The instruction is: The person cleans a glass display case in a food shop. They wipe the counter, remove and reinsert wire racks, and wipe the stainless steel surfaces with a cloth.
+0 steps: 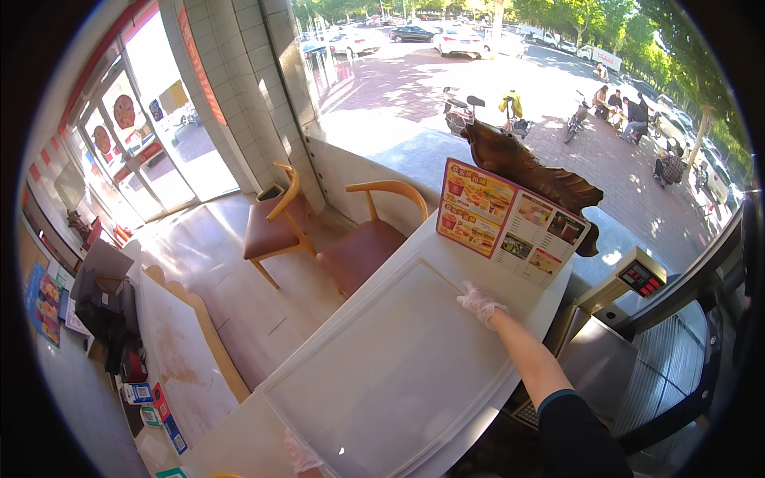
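A large translucent rectangular plastic lid or tray (388, 364) lies on a white counter (541, 310). My right hand (481, 305), in a clear disposable glove, touches its far right edge, fingers towards the corner. At the bottom of the view my left hand (300, 454), gloved too, is at the near left edge, partly cut off by the picture's rim. Whether either hand's fingers grip the edge cannot be told. A folded menu board (505, 221) with food pictures stands at the counter's far end, in front of a dark carved wooden ornament (526, 167).
Two wooden chairs with brown seats (361, 251) stand beyond the counter's left side. A digital scale display (642, 278) and a steel surface (597, 352) are at right. Another counter (179, 340) with code stands and a black machine (107, 305) runs along the left.
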`<state>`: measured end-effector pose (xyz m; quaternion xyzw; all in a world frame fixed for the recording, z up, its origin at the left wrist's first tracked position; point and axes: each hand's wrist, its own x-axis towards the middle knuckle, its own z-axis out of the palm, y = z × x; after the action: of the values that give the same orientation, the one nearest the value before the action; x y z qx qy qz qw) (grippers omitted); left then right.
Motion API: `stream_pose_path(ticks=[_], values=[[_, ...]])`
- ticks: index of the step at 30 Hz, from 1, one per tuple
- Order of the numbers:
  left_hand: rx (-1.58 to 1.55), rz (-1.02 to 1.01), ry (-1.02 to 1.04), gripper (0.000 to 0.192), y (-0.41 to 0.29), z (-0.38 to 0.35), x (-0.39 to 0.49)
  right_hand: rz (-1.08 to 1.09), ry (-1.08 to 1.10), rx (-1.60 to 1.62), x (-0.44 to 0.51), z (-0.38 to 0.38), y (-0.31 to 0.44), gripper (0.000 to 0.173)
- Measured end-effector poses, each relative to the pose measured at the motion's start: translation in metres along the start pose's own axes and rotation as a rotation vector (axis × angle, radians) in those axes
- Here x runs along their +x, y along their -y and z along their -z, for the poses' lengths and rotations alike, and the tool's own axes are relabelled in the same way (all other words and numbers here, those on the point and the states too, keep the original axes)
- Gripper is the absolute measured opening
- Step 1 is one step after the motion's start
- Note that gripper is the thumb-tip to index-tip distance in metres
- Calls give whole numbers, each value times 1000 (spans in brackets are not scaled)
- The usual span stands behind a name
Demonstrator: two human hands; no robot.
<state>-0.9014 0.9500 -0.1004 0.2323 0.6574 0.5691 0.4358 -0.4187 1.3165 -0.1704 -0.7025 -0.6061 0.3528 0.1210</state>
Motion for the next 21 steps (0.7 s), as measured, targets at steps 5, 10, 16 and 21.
stream_pose_path(ticks=[5,10,16,21], values=[[38,-33,-34,31,-1,-4,3,83,-55,3,-2,-14,-1,63],[127,-115,-108,35,-10,-29,10,329,-521,257,-59,-22,47,50],[354,-351,-247,42,-18,-76,23,454,-534,548,-218,-20,77,42],[634,-680,-419,49,-9,-105,19,423,-325,717,-384,-29,31,45]])
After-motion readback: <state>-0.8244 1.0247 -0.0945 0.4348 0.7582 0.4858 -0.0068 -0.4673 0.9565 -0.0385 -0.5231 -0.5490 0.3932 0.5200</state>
